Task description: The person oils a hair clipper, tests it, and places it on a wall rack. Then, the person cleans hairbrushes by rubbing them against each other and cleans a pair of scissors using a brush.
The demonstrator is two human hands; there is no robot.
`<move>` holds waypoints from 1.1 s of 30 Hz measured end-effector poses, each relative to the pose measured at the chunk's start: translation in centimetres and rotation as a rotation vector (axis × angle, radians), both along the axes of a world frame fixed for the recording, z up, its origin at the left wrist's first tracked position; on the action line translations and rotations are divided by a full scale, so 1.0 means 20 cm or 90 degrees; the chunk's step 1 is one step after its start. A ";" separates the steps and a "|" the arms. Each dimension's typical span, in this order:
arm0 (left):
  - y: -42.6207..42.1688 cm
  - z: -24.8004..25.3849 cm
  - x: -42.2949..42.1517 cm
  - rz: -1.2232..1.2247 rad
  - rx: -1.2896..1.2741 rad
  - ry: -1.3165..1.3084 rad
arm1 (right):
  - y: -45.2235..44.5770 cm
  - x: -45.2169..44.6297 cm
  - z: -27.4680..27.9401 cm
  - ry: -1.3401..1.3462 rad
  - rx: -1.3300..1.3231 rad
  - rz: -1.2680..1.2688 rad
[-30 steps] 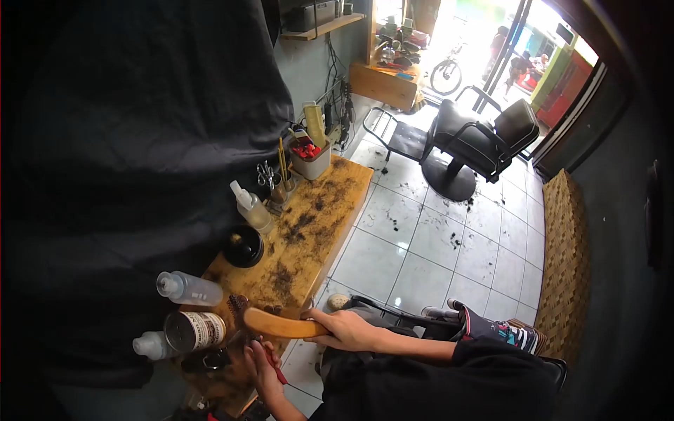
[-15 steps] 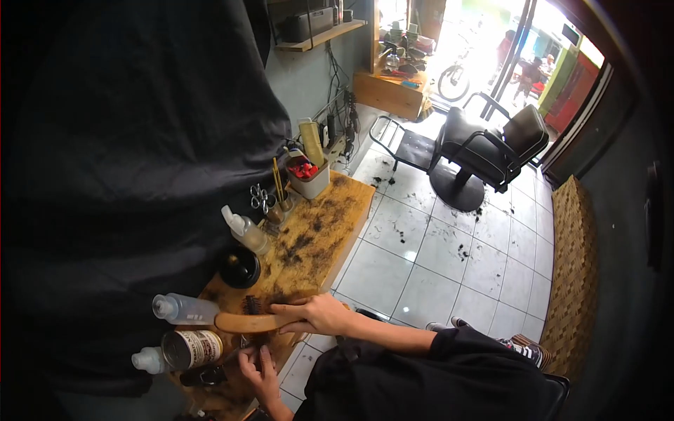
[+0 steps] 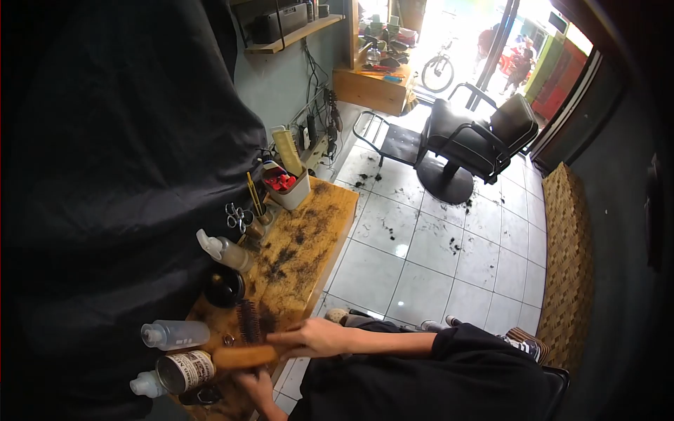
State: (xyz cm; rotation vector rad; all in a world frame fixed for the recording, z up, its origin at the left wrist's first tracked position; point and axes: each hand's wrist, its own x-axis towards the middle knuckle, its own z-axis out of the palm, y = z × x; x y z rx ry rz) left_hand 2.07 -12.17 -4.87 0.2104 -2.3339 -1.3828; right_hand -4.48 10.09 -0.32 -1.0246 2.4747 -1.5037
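Right hand (image 3: 314, 338) held wooden tool (image 3: 242, 358), long axis pointing from grip toward can (image 3: 187, 371); left hand (image 3: 258, 388) close beside, hold hidden, couldn't tell.

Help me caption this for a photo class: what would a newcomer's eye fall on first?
Probably the dark hair clippings strewn over the wooden counter, with more tufts scattered on the pale tiled floor. Next, the black chair on those tiles, before the bright doorway at upper right. Closer in, a blurred wooden tool in the right hand, above the counter's near end, by a printed can.
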 end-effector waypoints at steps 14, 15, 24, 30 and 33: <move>0.05 0.13 -0.08 -0.010 0.185 -0.201 | 0.13 -0.20 0.12 0.024 -0.053 -0.158; 0.00 0.04 -0.07 -0.020 0.158 -0.164 | 0.11 -0.17 0.09 0.035 -0.029 -0.032; 0.09 0.21 -0.09 -0.013 0.088 -0.136 | 0.10 -0.33 0.10 0.053 0.046 -0.191; 0.08 0.17 -0.08 0.000 0.067 -0.101 | 0.12 -0.36 0.12 0.092 -0.046 -0.162; 0.12 0.19 -0.11 0.019 0.099 -0.053 | 0.07 -0.24 0.16 0.055 -0.032 0.031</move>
